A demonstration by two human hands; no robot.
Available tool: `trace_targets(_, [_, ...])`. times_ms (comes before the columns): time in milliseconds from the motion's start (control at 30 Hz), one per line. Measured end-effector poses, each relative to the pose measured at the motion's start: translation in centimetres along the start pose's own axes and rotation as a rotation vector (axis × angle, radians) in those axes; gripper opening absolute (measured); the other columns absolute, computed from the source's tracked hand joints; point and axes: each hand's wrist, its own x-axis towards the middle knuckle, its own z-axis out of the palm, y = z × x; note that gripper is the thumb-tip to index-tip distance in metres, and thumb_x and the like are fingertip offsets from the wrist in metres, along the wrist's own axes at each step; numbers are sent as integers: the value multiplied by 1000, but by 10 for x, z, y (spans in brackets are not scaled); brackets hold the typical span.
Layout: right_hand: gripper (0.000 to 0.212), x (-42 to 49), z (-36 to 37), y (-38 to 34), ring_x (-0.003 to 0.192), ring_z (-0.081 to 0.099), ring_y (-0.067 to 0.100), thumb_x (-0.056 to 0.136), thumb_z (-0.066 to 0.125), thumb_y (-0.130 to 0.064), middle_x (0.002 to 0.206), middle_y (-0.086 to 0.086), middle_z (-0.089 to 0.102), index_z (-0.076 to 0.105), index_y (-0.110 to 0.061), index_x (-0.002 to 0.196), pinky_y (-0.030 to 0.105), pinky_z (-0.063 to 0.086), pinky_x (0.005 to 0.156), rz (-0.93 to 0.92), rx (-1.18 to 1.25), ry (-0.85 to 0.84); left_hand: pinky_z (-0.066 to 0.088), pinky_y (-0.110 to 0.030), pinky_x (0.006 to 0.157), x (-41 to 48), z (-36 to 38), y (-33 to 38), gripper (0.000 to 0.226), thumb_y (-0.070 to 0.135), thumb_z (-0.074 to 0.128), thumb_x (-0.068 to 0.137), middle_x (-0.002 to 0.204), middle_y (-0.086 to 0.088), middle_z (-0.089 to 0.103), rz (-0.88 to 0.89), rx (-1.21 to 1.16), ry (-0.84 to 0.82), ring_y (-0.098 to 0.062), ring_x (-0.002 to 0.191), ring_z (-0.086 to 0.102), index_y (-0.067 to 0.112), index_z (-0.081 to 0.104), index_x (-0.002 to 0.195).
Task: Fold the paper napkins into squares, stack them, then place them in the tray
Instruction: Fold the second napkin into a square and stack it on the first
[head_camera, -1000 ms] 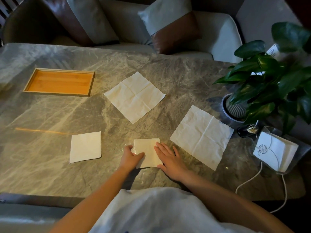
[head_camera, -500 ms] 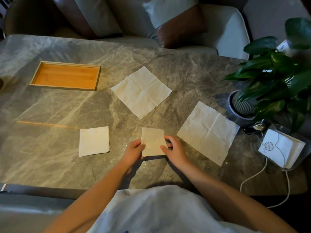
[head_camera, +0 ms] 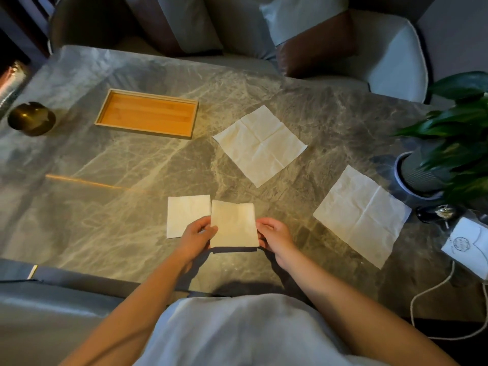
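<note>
Above the table point(head_camera: 105, 196), both hands pinch one folded napkin point(head_camera: 233, 224); no legible writing.

Cream napkins point(head_camera: 260, 145); orange-brown tray point(head_camera: 101, 116); grey veined marble table point(head_camera: 105, 207); green plant point(head_camera: 454, 143).

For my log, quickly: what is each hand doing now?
Left hand: closed on the folded napkin, left edge.
Right hand: closed on the same napkin, right edge.

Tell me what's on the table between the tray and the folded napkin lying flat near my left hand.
Nothing: in the head view, only bare marble table lies between the tray and the flat folded napkin.
</note>
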Motion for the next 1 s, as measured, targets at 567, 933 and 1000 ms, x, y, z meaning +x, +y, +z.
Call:
trace_targets(567, [18,21,111,-11,78,64,14,90,55,0,89,7,68,64,-7,104,23,53,68,-78,-146,-44,44,-22,63,29,-85,-18,30,-5,44,89,97,-11,64,79,42,277,-18,84,57,5,59,113])
trace_targets(933, [9,33,120,-5,65,58,14,86,62,-2,75,6,63,66,-5,94,22,47,59,-100,-312,54,34,-24,54,49,-92,-38,34,-5,49,78,60,9,44,149,294,355,-8,55,41,12,65,103])
trace_targets(1000, [8,35,120,-4,66,59,16,86,63,-2,75,7,63,67,-5,93,24,48,63,-109,-339,58,34,-25,54,52,-92,-40,37,-3,48,78,68,4,50,135,334,354,-11,60,44,11,64,109])
